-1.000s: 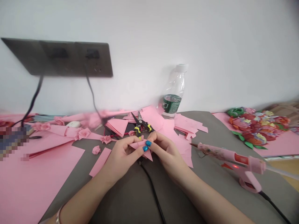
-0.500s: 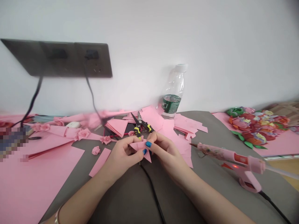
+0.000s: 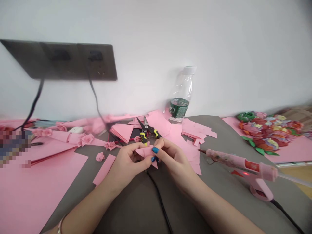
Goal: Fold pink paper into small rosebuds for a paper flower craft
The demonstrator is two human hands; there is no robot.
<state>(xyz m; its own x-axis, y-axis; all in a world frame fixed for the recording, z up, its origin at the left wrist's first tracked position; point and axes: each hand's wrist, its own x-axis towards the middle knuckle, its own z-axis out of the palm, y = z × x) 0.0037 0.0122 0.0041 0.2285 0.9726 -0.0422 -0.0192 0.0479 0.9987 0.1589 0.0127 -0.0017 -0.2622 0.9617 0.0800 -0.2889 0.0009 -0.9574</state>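
Between both hands is a small folded piece of pink paper [image 3: 143, 152] with pointed corners. My left hand [image 3: 130, 162] pinches it from the left, thumb lying across its front. My right hand [image 3: 172, 159] grips its right side, the blue-nailed thumb near the left thumb's tip. Most of the other fingers are hidden behind the paper. Just beyond the hands lie scissors [image 3: 147, 128] with black-and-yellow handles. A small pink paper flower [image 3: 100, 157] and a pink paper strip [image 3: 104, 169] rest left of my left hand.
A pink glue gun [image 3: 243, 165] with a lit red light lies at right, its cord running to the front. A bottle [image 3: 180, 97] stands by the wall. Paper flowers [image 3: 263, 130] fill the far right. Pink sheets [image 3: 48, 182] cover the left; a black cable [image 3: 158, 198] runs between my arms.
My left thumb has slid slightly right and up over the folded paper, toward the right thumb. The lower paper corner shows less. Everything else stays in place.
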